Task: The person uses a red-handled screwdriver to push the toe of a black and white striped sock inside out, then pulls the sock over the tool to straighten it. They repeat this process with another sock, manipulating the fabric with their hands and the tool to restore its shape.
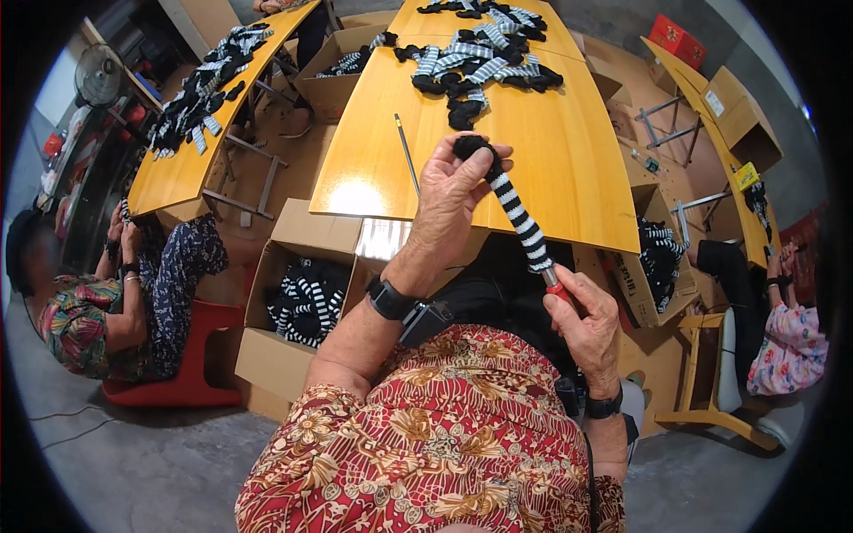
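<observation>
A black-and-white striped sock (515,211) is stretched over a thin rod that has a red handle (557,290). My left hand (453,191) grips the sock's black toe end at the top. My right hand (586,324) holds the red handle at the bottom. Both hands are in front of the near edge of a yellow wooden table (542,151). A pile of striped socks (484,58) lies at the far end of that table. A thin metal rod (407,151) lies on the table to the left of my left hand.
Open cardboard boxes with striped socks stand on the floor at the left (306,302) and right (653,258). One person (107,293) sits at the left and another (782,329) at the right. A second table (204,98) at the left holds more socks. A fan (98,75) stands far left.
</observation>
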{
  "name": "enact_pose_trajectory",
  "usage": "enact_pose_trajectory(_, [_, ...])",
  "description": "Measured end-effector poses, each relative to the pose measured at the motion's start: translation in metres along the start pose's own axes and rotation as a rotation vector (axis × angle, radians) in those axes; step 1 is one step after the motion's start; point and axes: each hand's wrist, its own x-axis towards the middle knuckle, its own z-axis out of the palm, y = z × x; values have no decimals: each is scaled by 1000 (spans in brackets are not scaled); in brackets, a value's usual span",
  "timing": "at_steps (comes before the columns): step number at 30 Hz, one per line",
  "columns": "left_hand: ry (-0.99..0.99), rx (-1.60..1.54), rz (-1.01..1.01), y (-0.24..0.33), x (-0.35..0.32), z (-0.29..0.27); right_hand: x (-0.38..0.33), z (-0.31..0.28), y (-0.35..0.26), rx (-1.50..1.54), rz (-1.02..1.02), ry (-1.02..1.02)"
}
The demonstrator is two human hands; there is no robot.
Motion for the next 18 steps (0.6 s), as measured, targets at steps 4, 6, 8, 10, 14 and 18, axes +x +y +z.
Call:
enact_pose_trajectory(4, [-115,-164,-266,-4,-3,-7,1,-3,-5,-249,-196,41])
enact_pose_trajectory(6, [-145,-152,-322,0,-3,-3,0,-9,-11,-253,-193,10])
enact_pose_trajectory(8, [-171,-166,-339,-2,-4,2,2,-14,-8,-252,-206,-8])
enact_pose_trajectory(10, [-191,-206,-317,-9,-5,9,1,-15,-8,-232,-193,-19])
enact_pose_trajectory(14, [-168,-116,-320,1,-7,15,1,-9,-1,-51,-64,-27])
enact_pose_trajectory(18, [-127,-172,-254,10,-10,16,-4,-11,-1,47,-19,20])
